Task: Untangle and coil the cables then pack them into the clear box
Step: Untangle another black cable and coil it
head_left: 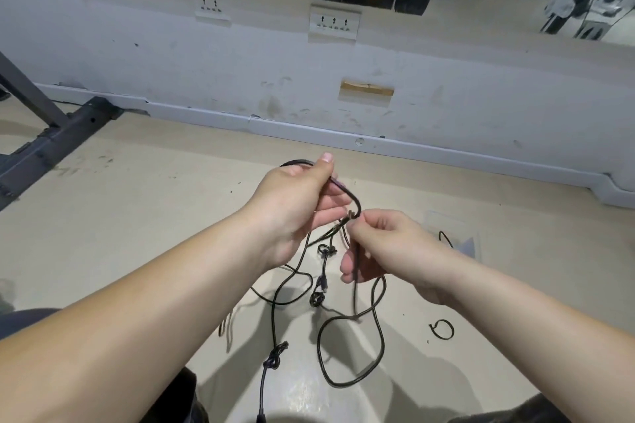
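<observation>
Holding a black cable (273, 319) up over the floor (137, 216), I have both forearms stretched forward and my hands close together. My left hand (295, 203) is raised, thumb pointing up, with its fingers curled round a loop of the cable, so that grip is closed on it. My right hand (385, 251) sits just below and beside it. Its thumb and forefinger pinch a small knot (353, 215) in the same cable, and the other fingers are loosely curled. From my hands the cable hangs down and sprawls in loops on the floor, with more knots along it. The clear box (467, 244) lies on the floor beyond my right hand.
</observation>
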Demonstrator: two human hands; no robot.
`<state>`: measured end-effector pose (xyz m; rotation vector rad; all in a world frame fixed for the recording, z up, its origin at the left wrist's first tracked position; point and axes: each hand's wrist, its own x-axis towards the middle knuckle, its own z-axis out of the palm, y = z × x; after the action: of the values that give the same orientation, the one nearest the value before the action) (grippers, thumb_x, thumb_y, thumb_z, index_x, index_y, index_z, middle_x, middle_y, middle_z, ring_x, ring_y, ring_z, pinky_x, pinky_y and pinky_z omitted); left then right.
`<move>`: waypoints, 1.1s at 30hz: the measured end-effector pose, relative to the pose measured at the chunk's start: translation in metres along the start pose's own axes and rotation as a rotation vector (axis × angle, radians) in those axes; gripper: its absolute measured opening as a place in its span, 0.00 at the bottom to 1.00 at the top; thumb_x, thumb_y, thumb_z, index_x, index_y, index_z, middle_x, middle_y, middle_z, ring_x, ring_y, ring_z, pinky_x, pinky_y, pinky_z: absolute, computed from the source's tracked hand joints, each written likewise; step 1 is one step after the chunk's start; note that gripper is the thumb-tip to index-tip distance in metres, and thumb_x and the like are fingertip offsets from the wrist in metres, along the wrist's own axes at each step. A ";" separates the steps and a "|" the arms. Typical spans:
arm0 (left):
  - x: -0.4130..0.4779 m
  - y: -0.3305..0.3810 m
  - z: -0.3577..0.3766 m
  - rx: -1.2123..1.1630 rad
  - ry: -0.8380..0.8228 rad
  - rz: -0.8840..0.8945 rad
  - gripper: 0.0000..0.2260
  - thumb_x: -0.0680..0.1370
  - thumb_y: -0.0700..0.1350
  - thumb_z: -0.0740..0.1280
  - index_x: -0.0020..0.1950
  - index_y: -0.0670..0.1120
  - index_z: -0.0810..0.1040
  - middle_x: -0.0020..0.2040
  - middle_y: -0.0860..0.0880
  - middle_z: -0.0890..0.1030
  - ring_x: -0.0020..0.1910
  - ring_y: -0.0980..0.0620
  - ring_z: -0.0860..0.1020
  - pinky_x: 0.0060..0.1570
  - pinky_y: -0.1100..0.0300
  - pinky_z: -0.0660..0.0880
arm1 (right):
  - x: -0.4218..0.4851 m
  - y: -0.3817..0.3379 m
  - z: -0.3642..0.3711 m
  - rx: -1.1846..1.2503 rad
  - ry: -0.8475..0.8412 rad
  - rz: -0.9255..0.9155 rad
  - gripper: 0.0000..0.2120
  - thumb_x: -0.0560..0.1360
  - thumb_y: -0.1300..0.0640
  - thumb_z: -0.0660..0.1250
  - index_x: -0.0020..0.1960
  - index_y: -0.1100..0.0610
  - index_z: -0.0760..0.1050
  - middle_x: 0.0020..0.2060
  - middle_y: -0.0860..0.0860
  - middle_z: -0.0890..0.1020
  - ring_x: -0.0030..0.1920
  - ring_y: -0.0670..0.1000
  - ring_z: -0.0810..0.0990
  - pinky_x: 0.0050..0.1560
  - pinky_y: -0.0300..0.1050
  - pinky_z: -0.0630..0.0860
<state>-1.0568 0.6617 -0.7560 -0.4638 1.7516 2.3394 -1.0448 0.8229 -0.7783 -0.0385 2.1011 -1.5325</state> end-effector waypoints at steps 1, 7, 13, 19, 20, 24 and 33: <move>0.000 -0.001 -0.001 0.202 -0.043 0.049 0.13 0.82 0.55 0.69 0.53 0.44 0.81 0.48 0.46 0.86 0.48 0.51 0.87 0.52 0.54 0.84 | 0.000 -0.001 -0.002 -0.009 0.014 -0.001 0.10 0.83 0.55 0.58 0.45 0.58 0.71 0.34 0.61 0.84 0.34 0.58 0.83 0.41 0.51 0.81; -0.012 -0.009 0.002 0.619 -0.298 0.171 0.11 0.85 0.49 0.64 0.56 0.47 0.84 0.50 0.44 0.86 0.49 0.53 0.82 0.58 0.47 0.81 | 0.002 -0.005 -0.015 -0.103 0.049 -0.069 0.17 0.81 0.49 0.62 0.35 0.50 0.78 0.28 0.50 0.69 0.23 0.49 0.64 0.23 0.40 0.64; -0.004 0.011 -0.008 0.462 -0.132 0.029 0.06 0.83 0.41 0.64 0.55 0.47 0.81 0.51 0.47 0.88 0.57 0.48 0.85 0.51 0.52 0.79 | -0.005 -0.012 -0.043 -0.123 0.010 -0.138 0.19 0.83 0.43 0.64 0.40 0.55 0.80 0.27 0.51 0.60 0.25 0.49 0.54 0.26 0.37 0.53; -0.017 -0.003 0.004 0.499 -0.322 -0.024 0.13 0.85 0.52 0.63 0.59 0.47 0.84 0.50 0.51 0.86 0.59 0.53 0.82 0.57 0.54 0.74 | -0.012 -0.003 -0.043 -0.284 -0.087 -0.177 0.18 0.84 0.47 0.63 0.39 0.55 0.79 0.26 0.49 0.65 0.26 0.47 0.64 0.27 0.42 0.68; -0.017 -0.006 0.006 0.516 -0.317 -0.009 0.13 0.86 0.51 0.62 0.58 0.47 0.84 0.47 0.49 0.86 0.55 0.52 0.83 0.54 0.54 0.73 | -0.012 -0.002 -0.040 -0.306 -0.099 -0.190 0.18 0.84 0.48 0.63 0.39 0.55 0.79 0.26 0.50 0.66 0.27 0.47 0.66 0.29 0.42 0.71; -0.012 -0.005 0.008 0.351 -0.185 -0.032 0.13 0.87 0.48 0.59 0.51 0.47 0.81 0.41 0.49 0.85 0.39 0.53 0.83 0.42 0.61 0.77 | -0.011 -0.002 -0.042 -0.244 -0.146 -0.242 0.18 0.85 0.49 0.61 0.41 0.57 0.77 0.30 0.54 0.75 0.33 0.52 0.72 0.38 0.46 0.74; 0.013 0.005 -0.014 0.162 0.139 -0.120 0.13 0.87 0.43 0.51 0.50 0.45 0.72 0.38 0.46 0.76 0.29 0.51 0.84 0.36 0.49 0.85 | 0.016 0.052 -0.070 -0.909 -0.025 0.125 0.21 0.82 0.43 0.61 0.40 0.59 0.76 0.32 0.48 0.79 0.35 0.50 0.75 0.45 0.47 0.77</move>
<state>-1.0687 0.6462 -0.7597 -0.6980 1.8984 2.1095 -1.0739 0.8979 -0.8161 -0.2415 2.5371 -0.4059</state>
